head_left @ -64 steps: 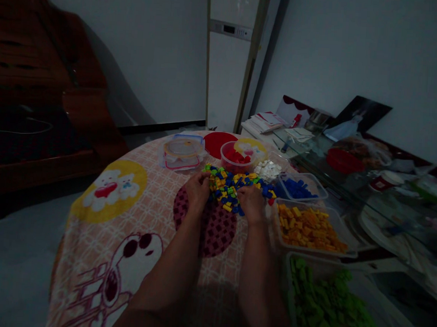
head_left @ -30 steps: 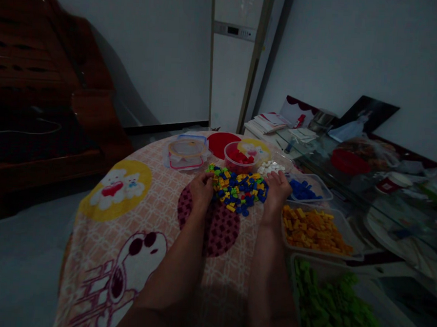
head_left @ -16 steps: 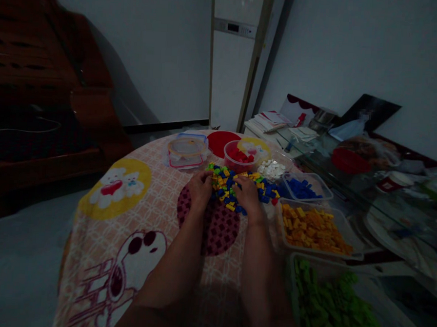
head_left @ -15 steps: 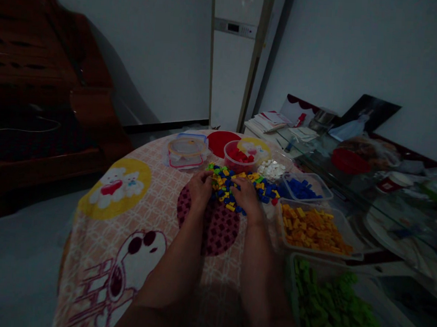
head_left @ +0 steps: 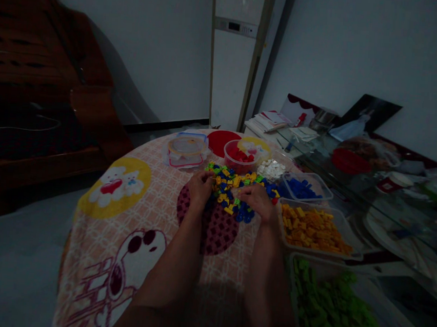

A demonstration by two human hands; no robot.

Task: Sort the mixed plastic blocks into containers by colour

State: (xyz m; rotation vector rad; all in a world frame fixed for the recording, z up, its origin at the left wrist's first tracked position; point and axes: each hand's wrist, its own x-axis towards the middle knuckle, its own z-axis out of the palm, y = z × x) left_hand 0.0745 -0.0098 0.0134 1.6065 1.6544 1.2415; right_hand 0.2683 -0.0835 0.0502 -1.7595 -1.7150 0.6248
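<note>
- The mixed brick pile (head_left: 225, 186) spreads longest left to right, between both hands.
- Left hand (head_left: 200, 186): at the pile's left edge; right hand (head_left: 256, 199): over its right front, both near.
- Either grip, together or apart: cannot tell.
- Pile rests on the cloth-covered desk (head_left: 218, 271); wooden settee (head_left: 91, 108) well left of it.
</note>
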